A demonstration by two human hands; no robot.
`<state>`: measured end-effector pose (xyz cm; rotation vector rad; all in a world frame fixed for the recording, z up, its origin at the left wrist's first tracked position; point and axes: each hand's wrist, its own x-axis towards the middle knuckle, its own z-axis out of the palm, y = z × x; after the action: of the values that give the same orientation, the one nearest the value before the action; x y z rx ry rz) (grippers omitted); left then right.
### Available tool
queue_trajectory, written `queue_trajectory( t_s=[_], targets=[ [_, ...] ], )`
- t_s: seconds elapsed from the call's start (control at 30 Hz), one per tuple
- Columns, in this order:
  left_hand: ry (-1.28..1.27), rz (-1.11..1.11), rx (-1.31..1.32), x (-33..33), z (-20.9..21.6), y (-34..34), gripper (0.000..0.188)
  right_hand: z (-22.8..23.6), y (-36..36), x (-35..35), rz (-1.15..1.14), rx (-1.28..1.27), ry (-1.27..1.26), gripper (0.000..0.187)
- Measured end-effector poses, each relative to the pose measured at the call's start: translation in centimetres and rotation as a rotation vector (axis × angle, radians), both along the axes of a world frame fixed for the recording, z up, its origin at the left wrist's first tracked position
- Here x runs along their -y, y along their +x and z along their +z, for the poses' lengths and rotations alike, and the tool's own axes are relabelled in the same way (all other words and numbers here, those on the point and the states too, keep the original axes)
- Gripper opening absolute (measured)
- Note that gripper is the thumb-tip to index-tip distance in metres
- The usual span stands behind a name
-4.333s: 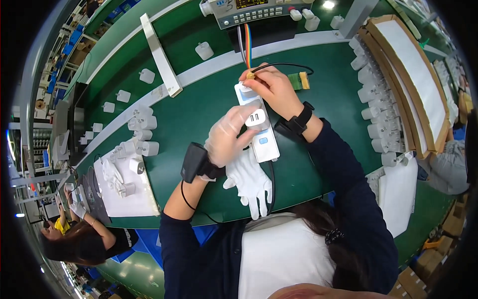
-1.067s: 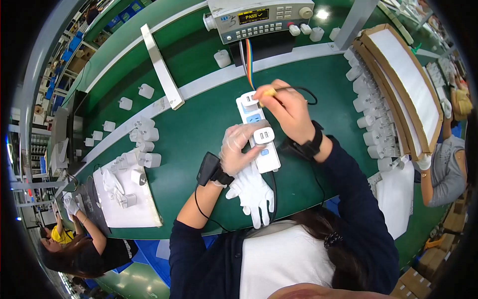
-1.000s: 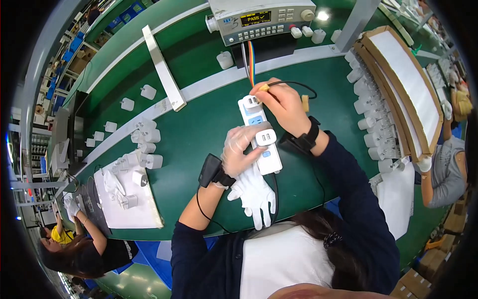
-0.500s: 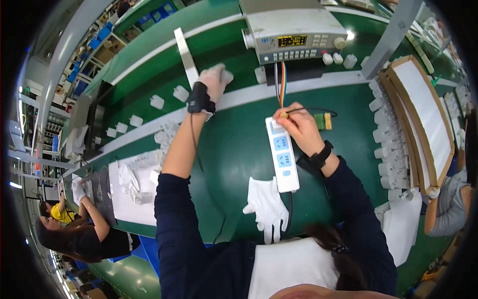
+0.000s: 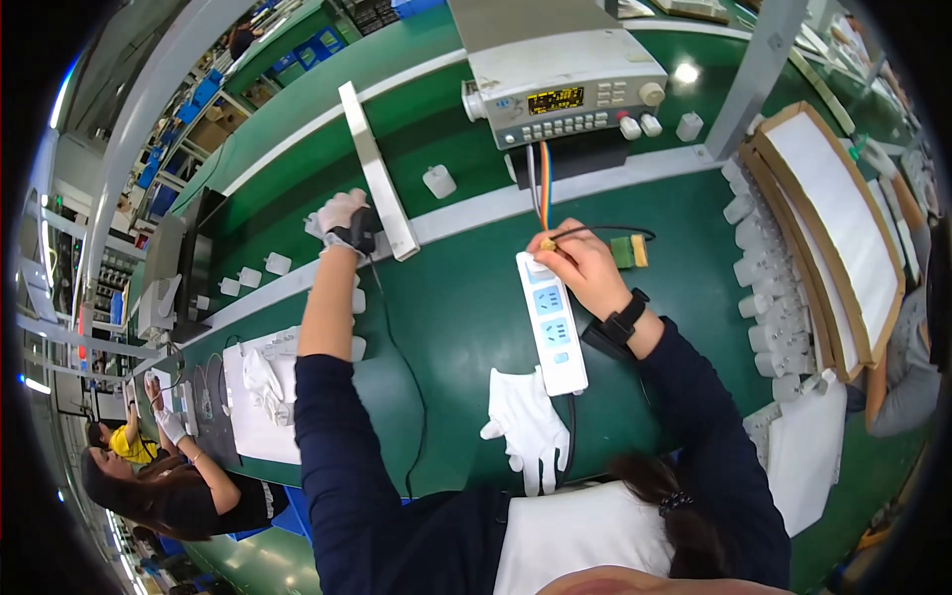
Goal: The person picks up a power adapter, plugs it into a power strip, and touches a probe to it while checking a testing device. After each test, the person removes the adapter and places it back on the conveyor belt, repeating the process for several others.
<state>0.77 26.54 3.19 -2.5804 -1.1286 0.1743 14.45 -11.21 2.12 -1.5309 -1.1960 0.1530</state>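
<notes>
My left hand, in a pale glove with a black strapped device at the wrist, reaches over the rail. Its fingers are closed on a white power adapter, mostly hidden by the hand. My bare right hand is at the top end of a white power strip with blue sockets. Thumb and finger pinch a small yellowish plug on a thin black cable. A green-and-yellow block lies beyond that hand. A white glove lies beside the strip.
A bench instrument with a lit display stands at the back. One adapter sits left of it, past a metal bar. Rows of adapters stand by a cardboard tray at right. A co-worker sits at left.
My left hand has moved left from near the instrument to the adapters beyond the rail, leaving one adapter standing behind. My right hand stays at the strip's top end. The whole view has shifted slightly.
</notes>
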Motion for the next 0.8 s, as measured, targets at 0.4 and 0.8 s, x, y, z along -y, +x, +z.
queue_trajectory(
  t_s=[0.4, 0.8],
  targets=[
    [-1.627, -0.418, 1.085, 25.6, 1.1, -2.9, 0.042, -0.4, 0.4, -0.5, -0.045, -0.075, 0.008, 0.017],
    [-1.087, -0.796, 0.887, 29.6, -3.1, -2.2, 0.041, -1.5, 0.3, -0.1, 0.025, -0.171, -0.005, 0.024]
  ],
)
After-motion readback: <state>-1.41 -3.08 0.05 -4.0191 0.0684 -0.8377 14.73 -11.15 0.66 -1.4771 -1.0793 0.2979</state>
